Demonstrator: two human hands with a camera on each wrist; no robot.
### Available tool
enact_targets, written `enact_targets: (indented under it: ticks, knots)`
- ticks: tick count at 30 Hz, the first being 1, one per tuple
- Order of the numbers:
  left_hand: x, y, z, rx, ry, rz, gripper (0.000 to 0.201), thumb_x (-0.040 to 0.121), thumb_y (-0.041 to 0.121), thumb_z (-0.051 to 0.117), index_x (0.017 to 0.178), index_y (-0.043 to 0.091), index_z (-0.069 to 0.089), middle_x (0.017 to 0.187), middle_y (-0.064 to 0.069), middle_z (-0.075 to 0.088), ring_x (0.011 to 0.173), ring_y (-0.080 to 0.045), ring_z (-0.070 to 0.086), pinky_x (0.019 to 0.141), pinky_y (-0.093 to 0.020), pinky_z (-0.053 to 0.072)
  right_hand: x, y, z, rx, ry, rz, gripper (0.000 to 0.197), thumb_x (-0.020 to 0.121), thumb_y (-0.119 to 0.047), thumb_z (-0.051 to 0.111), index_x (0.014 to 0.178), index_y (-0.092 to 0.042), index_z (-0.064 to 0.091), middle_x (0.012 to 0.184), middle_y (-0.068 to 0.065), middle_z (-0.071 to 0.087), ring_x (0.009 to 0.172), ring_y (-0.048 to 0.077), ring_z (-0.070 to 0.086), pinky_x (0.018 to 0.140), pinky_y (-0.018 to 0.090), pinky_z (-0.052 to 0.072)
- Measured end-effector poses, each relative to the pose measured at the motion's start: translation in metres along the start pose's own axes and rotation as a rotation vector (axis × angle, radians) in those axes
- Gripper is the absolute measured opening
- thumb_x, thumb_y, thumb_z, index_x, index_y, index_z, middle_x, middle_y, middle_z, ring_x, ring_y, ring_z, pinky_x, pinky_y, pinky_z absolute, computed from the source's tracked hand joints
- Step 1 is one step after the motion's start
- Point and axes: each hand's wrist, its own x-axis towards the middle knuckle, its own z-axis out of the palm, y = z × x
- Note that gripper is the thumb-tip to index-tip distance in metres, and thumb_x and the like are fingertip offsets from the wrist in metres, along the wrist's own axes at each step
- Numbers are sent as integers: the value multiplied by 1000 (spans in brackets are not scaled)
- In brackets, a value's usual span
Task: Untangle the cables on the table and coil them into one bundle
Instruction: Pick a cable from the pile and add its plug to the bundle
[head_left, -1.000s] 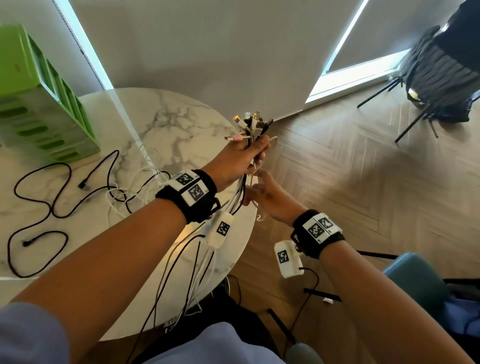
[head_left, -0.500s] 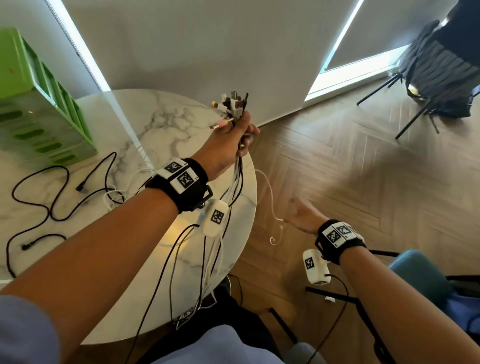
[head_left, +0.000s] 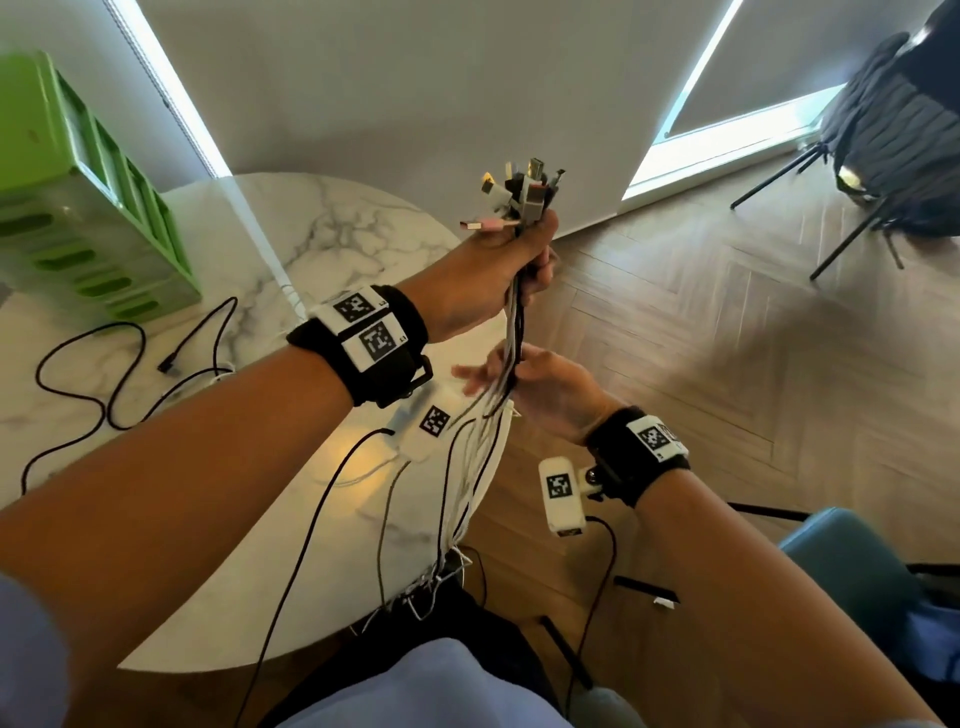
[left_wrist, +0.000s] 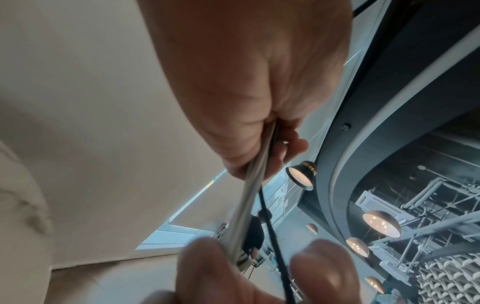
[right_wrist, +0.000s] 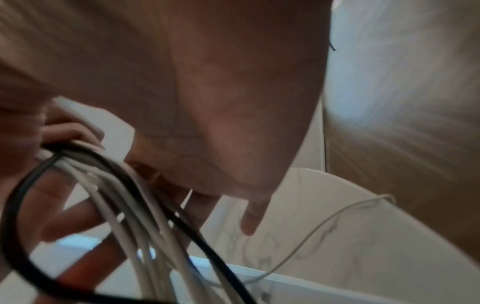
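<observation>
While one black cable still lies loose on the counter, your left hand stays clenched on the gathered cables below their plugs. Your right hand, away half a second ago, now closes loosely around the hanging strands; combing them straight looks next.
</observation>
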Motion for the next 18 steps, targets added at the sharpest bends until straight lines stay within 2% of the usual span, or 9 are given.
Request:
enact_targets:
  ticks: [2, 4, 6, 8, 11, 13, 14, 16, 18]
  knots:
    - [-4, -1, -3, 31, -8, -42, 40, 110, 37, 37, 80, 14, 49, 77, -1, 55, 72, -14, 54, 80, -32, 48, -2, -2, -5, -134, 122, 94, 17, 87, -24, 66, 82, -7, 63, 78, 11, 71, 100, 39, 69, 110, 60, 40]
    - [-7, 0, -2, 26, -57, -85, 38, 111, 35, 36, 82, 12, 49, 75, -2, 56, 85, -23, 68, 92, -36, 55, -4, -6, -6, -336, 213, 156, 19, 93, -15, 61, 75, -8, 60, 70, 9, 66, 95, 43, 70, 94, 46, 54]
    - [-10, 5, 0, 2, -107, -113, 38, 111, 34, 35, 82, 11, 47, 70, -2, 51, 101, -33, 73, 101, -42, 55, -3, -8, -7, -489, 231, 145, 25, 96, -5, 54, 71, -8, 55, 63, 7, 60, 82, 36, 70, 83, 35, 56]
    - [-11, 10, 3, 6, -137, -129, 40, 111, 33, 33, 80, 11, 45, 66, -1, 44, 106, -38, 72, 103, -44, 54, -2, -1, -13, -528, 247, 190, 22, 98, -8, 54, 76, -5, 55, 60, 7, 59, 73, 28, 69, 80, 36, 57]
    - [-11, 18, 3, 0, -153, -102, 41, 112, 32, 33, 78, 13, 43, 61, 3, 38, 92, -39, 73, 103, -50, 53, -7, 20, -36, -711, 215, 314, 29, 95, -26, 68, 78, -5, 57, 64, 7, 64, 67, 22, 66, 78, 39, 58]
    - [-11, 20, -1, -65, -141, -82, 38, 111, 32, 38, 78, 13, 44, 59, 3, 35, 68, -28, 65, 103, -55, 52, -19, 35, -61, -1025, 178, 464, 33, 87, -46, 71, 72, -20, 57, 68, -1, 65, 66, 16, 63, 75, 39, 56]
    - [-11, 20, -4, -97, -135, -77, 37, 110, 32, 40, 78, 14, 44, 60, 2, 33, 60, -22, 55, 103, -55, 52, -27, 38, -73, -1134, 226, 540, 31, 86, -50, 68, 72, -25, 56, 69, -4, 63, 67, 17, 63, 73, 38, 55]
    - [-13, 17, -10, -146, -94, -67, 35, 110, 30, 41, 78, 15, 44, 62, 2, 29, 57, -16, 41, 100, -49, 52, -42, 40, -92, -1232, 471, 525, 26, 89, -50, 60, 81, -26, 55, 72, -2, 63, 72, 26, 66, 72, 38, 54]
    - [-14, 11, -14, -210, 14, -28, 33, 110, 28, 42, 79, 16, 44, 61, 4, 30, 58, -15, 37, 93, -42, 53, -53, 39, -103, -1378, 766, 344, 16, 96, -37, 57, 96, -21, 54, 76, 1, 66, 71, 28, 62, 83, 38, 47]
